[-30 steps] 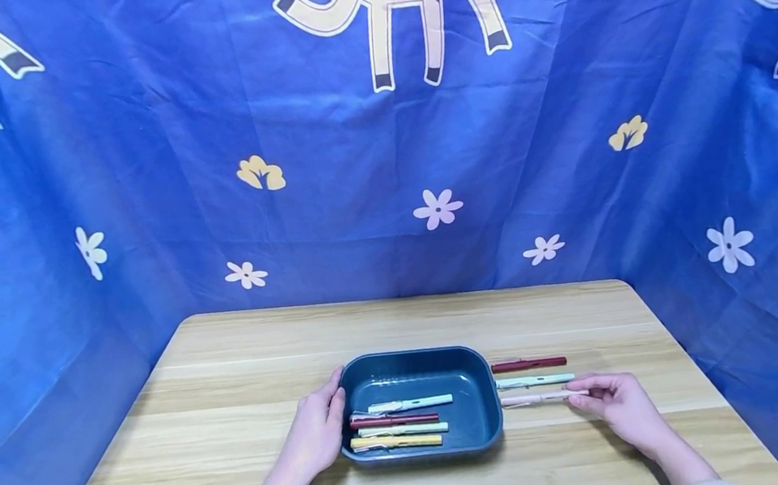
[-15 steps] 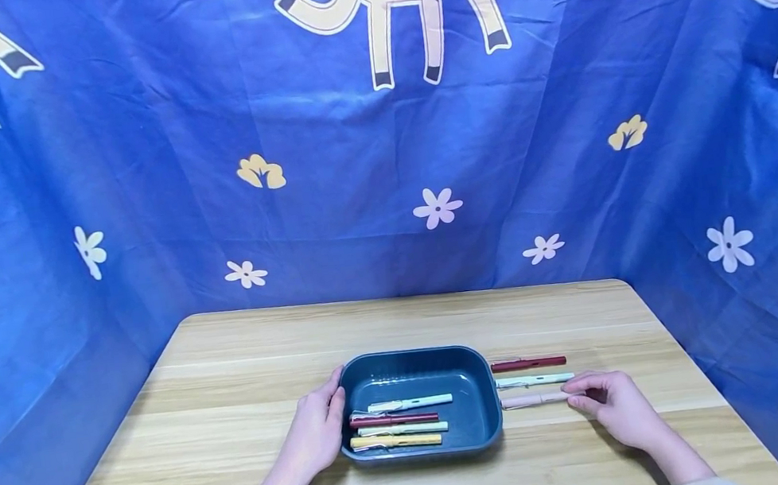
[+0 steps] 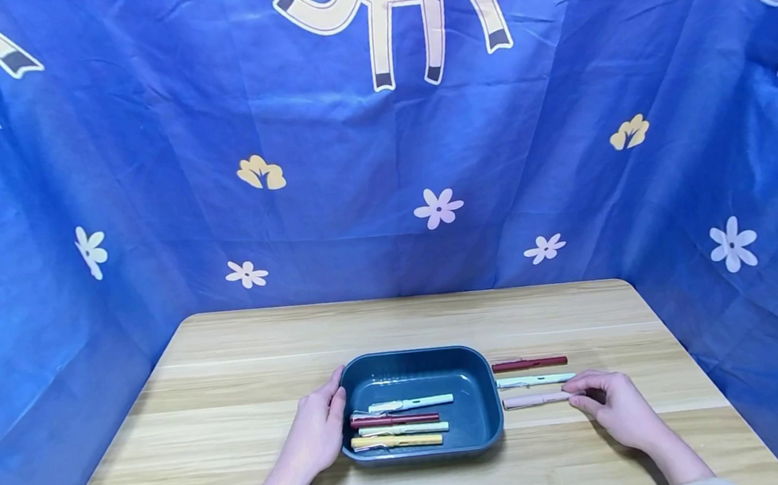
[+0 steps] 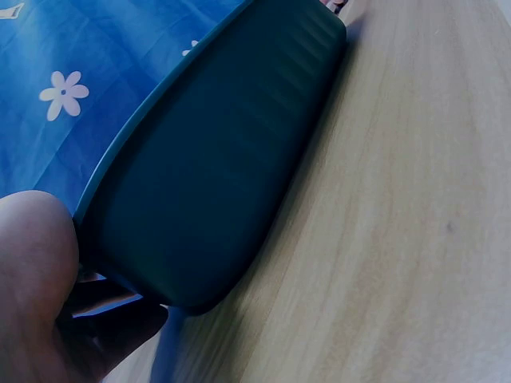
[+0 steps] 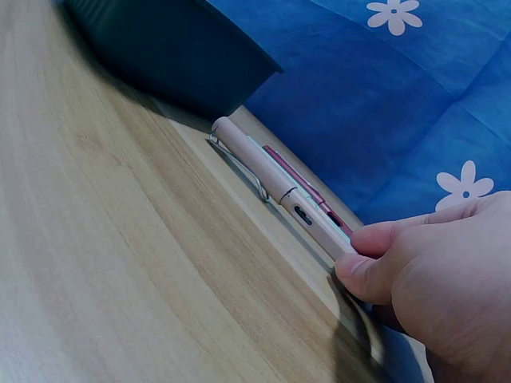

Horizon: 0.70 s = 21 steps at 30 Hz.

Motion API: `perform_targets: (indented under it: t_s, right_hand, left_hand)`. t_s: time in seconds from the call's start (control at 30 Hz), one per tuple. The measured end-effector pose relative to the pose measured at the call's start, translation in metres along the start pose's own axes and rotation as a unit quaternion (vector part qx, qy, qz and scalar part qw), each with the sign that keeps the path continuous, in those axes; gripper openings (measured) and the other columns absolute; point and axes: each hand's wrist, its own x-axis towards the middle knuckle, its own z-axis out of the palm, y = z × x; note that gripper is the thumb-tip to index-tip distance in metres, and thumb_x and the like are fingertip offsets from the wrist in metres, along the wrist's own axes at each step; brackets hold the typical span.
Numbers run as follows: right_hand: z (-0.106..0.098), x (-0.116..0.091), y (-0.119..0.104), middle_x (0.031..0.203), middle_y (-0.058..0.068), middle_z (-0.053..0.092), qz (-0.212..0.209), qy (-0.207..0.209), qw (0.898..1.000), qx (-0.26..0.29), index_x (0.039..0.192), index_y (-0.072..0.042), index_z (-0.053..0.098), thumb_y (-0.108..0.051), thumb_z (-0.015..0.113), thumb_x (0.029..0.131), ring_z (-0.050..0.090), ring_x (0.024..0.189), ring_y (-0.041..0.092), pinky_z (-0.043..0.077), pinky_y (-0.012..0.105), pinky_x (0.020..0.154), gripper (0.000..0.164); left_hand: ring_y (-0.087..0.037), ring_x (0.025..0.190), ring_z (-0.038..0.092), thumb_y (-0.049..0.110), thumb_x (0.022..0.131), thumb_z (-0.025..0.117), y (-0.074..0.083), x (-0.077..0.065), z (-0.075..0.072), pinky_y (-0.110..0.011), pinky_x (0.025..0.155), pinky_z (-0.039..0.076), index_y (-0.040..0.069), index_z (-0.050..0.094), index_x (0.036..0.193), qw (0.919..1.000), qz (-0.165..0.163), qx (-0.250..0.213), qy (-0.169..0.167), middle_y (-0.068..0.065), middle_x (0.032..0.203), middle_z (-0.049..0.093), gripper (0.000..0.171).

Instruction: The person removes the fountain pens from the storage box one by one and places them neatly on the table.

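My left hand (image 3: 318, 426) grips the left end of a dark teal rectangular tray (image 3: 478, 424), thumb at its rim in the left wrist view. Inside lie a pale blue pen (image 3: 422, 402), a dark red pen (image 3: 409, 419), a pale green pen (image 3: 417, 429) and a yellow pen (image 3: 411, 440), clips to the left. To the tray's right, my right hand (image 3: 617, 407) pinches the right end of a pale pink pen (image 5: 275, 179) between thumb and index finger. Its metal clip faces the near side, close over the table; the pinched end is hidden by the fingers.
Behind the pink pen lie a mint pen (image 3: 534, 380) and a dark red pen (image 3: 532, 364), roughly parallel, left ends by the tray wall. The wooden table (image 3: 242, 347) is surrounded by a blue patterned cloth (image 3: 362, 261).
The pink pen has turned about its length in my right fingers, and its right end no longer shows past them. My left hand and the tray have stayed in place.
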Motion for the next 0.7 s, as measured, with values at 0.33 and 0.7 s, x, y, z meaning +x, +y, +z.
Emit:
perform_targets:
  t_s: [0.33, 0.7]
  right_hand:
    - [-0.0007, -0.0004, -0.0017, 0.102, -0.007, 0.076, -0.011, -0.013, 1.0, 0.009, 0.097, -0.017, 0.082, 0.006, 0.082, 0.087, 0.07, 0.098, 0.012, 0.05, 0.011, 0.089, 0.025]
    - [-0.0001, -0.0003, -0.0027, 0.102, -0.006, 0.074, -0.041, -0.027, 0.999, -0.002, 0.098, -0.014, 0.081, 0.011, 0.078, 0.088, 0.069, 0.095, 0.01, 0.051, 0.011, 0.086, 0.026]
  left_hand:
    - [-0.043, 0.137, 0.053, 0.007, 0.111, 0.049, 0.0, -0.0001, -0.0003, -0.054, 0.115, 0.04, -0.01, 0.048, 0.152, 1.0, 0.003, 0.003, 0.001, -0.029, 0.148, 0.053, 0.044]
    - [-0.042, 0.138, 0.052, 0.009, 0.112, 0.05, 0.0012, 0.0007, -0.0009, -0.054, 0.116, 0.039, -0.009, 0.048, 0.153, 1.0, -0.005, -0.001, -0.002, -0.028, 0.15, 0.052, 0.045]
